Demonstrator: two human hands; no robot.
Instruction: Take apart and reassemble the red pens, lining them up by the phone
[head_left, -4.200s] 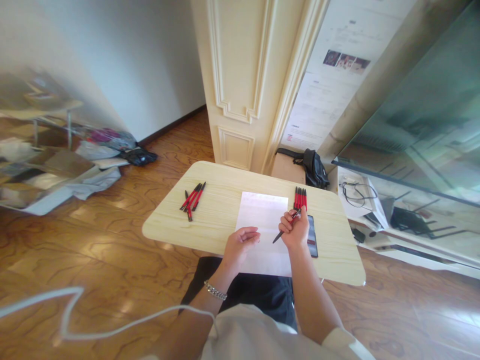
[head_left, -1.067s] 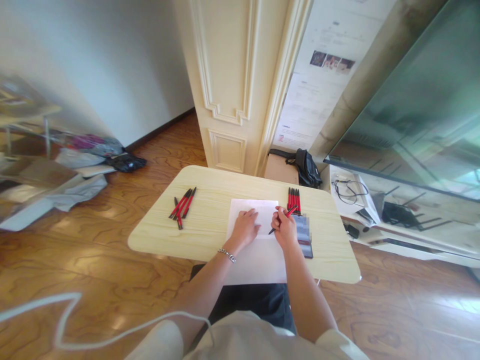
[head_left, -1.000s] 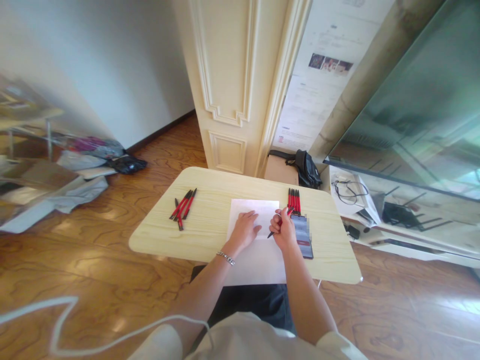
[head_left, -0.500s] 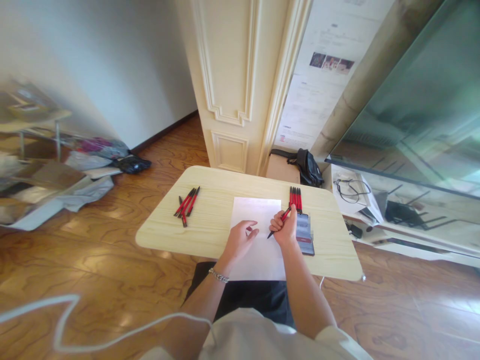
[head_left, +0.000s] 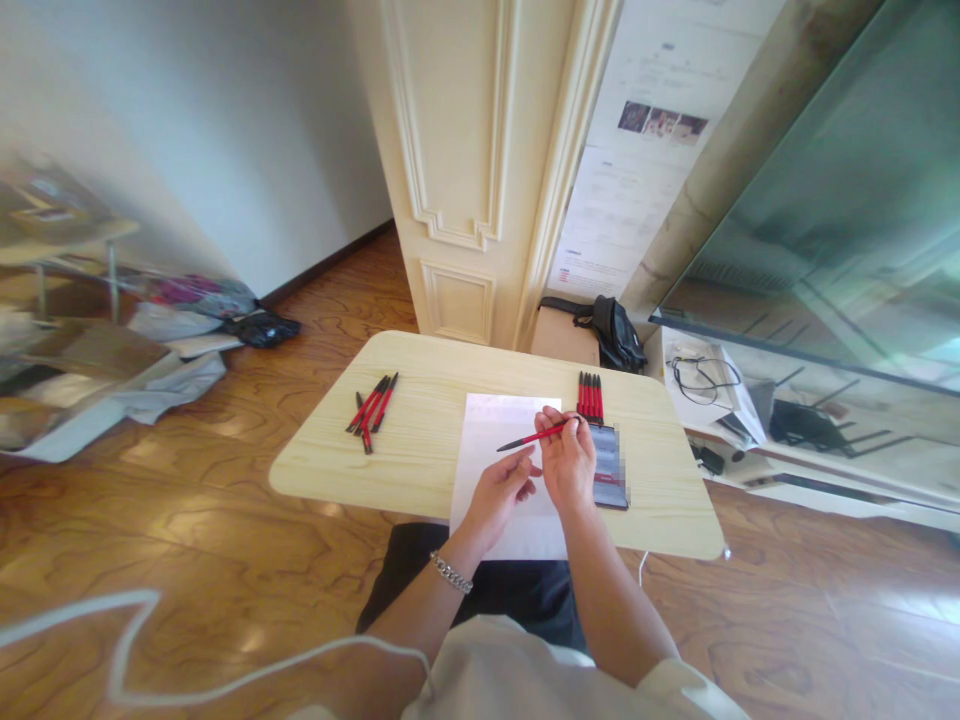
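Note:
My right hand (head_left: 570,460) is turned palm up and grips a red and black pen (head_left: 545,433) by its rear end between thumb and fingers. The pen lies almost level, its black tip pointing left. Just below that tip is my left hand (head_left: 496,498), fingers loosely bent and apart, holding nothing. Under both hands a sheet of white paper (head_left: 480,425) lies on the table. A row of red pens (head_left: 590,398) lies side by side beyond my right hand. Next to that hand a phone (head_left: 611,470) is partly covered by it.
At the left of the pale wooden table (head_left: 322,460) lies a loose group of red and black pens (head_left: 373,408). A black bag (head_left: 616,335) sits behind the table, and a low white cabinet (head_left: 709,400) with cables stands to the right. A white cord (head_left: 285,655) crosses the lower left.
My right hand has opened from a fist round the pen to a palm-up fingertip hold, and the pen has swung to nearly level. My left hand has moved right, closer to it.

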